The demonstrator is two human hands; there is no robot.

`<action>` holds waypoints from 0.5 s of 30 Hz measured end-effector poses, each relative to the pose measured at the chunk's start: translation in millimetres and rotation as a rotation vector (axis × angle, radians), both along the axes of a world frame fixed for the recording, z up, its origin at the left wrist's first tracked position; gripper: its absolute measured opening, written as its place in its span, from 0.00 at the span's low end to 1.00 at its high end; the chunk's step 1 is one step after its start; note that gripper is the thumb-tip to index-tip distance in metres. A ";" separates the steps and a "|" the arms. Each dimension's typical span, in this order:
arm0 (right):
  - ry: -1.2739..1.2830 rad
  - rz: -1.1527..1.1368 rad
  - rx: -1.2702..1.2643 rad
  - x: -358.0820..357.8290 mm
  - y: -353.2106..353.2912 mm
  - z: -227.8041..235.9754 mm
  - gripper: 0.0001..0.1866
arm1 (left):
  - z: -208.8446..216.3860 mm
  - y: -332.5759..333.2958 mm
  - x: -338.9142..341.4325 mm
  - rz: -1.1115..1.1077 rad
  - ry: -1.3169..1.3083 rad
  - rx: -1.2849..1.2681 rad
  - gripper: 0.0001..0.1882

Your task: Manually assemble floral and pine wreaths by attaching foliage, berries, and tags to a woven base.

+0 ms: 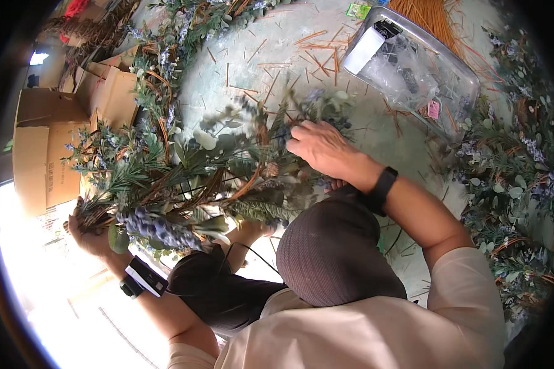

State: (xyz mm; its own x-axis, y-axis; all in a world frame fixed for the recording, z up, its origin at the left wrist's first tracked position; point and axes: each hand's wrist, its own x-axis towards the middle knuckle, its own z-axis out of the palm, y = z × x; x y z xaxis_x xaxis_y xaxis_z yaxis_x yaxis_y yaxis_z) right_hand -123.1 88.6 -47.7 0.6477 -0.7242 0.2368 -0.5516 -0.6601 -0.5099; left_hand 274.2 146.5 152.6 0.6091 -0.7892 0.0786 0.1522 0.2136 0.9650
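Observation:
An artificial wreath of green leaves, brown twigs and blue-purple flowers lies across my lap and spreads to the left. A pine cone and a thick lavender-blue flower spike show in it. At its left end, my left hand is closed around the twigs, partly covered by leaves. My right hand has its fingers bent onto the sprigs at the wreath's right side; its fingertips are partly hidden. The foliage by that hand is smeared by motion.
A metal tray with clear plastic bags stands at the far right, beside a bundle of thin orange-brown sticks. More leafy garlands line the right side. Cardboard boxes stand at left. Cut twig bits litter the floor.

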 end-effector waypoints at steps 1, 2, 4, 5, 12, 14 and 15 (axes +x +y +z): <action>0.010 -0.012 -0.014 0.8 6.5 0.7 0.05 | 6.1 3.5 -1.0 -0.002 0.000 -0.084 0.16; 0.014 -0.013 -0.018 0.1 11.8 -8.3 0.05 | 5.2 1.4 -2.6 -0.015 0.013 -0.171 0.15; -0.033 -0.029 0.031 4.1 22.8 -45.1 0.05 | -4.7 -5.1 -6.1 -0.066 -0.056 -0.187 0.15; 0.000 -0.021 0.228 7.5 24.6 -51.2 0.06 | -10.4 -8.9 -6.8 -0.113 -0.133 -0.201 0.14; -0.114 -0.334 0.205 -7.0 5.1 -11.4 0.09 | -14.0 -6.6 -10.7 -0.405 -0.029 -0.183 0.12; -0.176 -0.347 -0.026 -5.0 -2.1 -24.9 0.13 | -14.8 -10.5 -11.6 -0.281 -0.034 -0.154 0.13; -0.086 -0.284 -0.042 0.1 -1.6 -34.7 0.15 | -15.9 -11.3 -7.6 -0.287 -0.034 -0.156 0.13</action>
State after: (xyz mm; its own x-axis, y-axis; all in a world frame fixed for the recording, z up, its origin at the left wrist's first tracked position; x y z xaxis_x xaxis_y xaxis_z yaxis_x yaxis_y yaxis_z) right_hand -123.1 87.0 -82.4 0.3966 -0.8622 0.3152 -0.6733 -0.5066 -0.5385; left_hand 266.6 135.2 136.7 0.3582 -0.9052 0.2287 0.1962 0.3125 0.9294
